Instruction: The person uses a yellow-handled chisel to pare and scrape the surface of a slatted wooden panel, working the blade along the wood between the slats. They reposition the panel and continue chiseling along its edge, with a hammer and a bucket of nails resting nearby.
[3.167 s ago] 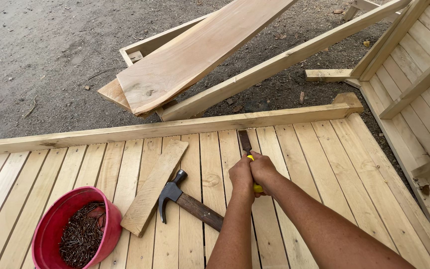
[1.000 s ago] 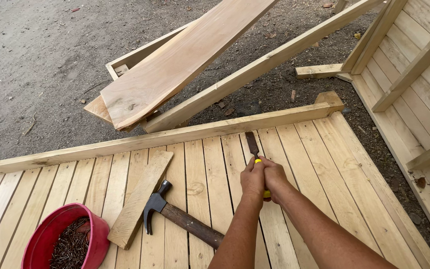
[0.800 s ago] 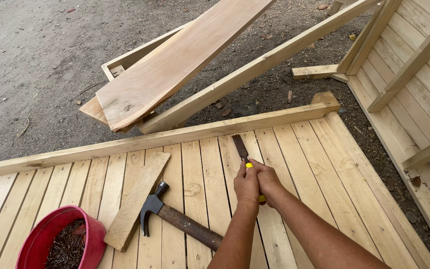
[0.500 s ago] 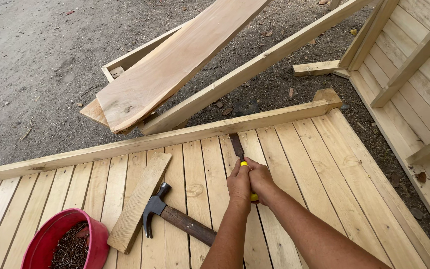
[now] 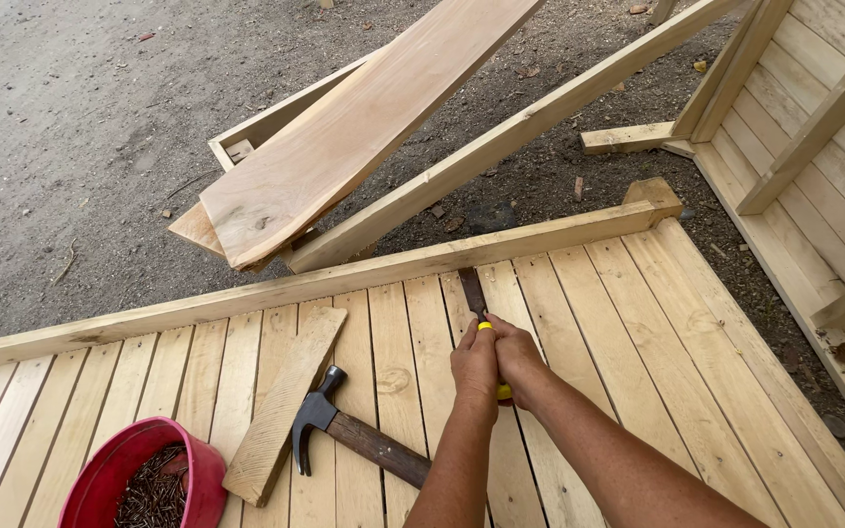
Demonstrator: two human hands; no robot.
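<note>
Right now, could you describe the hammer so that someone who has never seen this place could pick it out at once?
Start at the pale slatted wooden platform filling the lower half of the view. Near its bottom edge, between the red bucket of nails and the person's forearms, the hammer lies flat beside a loose short board. Its dark metal claw head and brown wooden handle set it apart from the light timber around.

- Soft, even daylight, bright with no glare anywhere.
- Faint shadows only, tucked under the broad pale wooden plank (image 5: 344,147) and the dark-handled steel claw hammer (image 5: 354,440).
- Sharp focus throughout; straight boards bow slightly at the edges.
</note>
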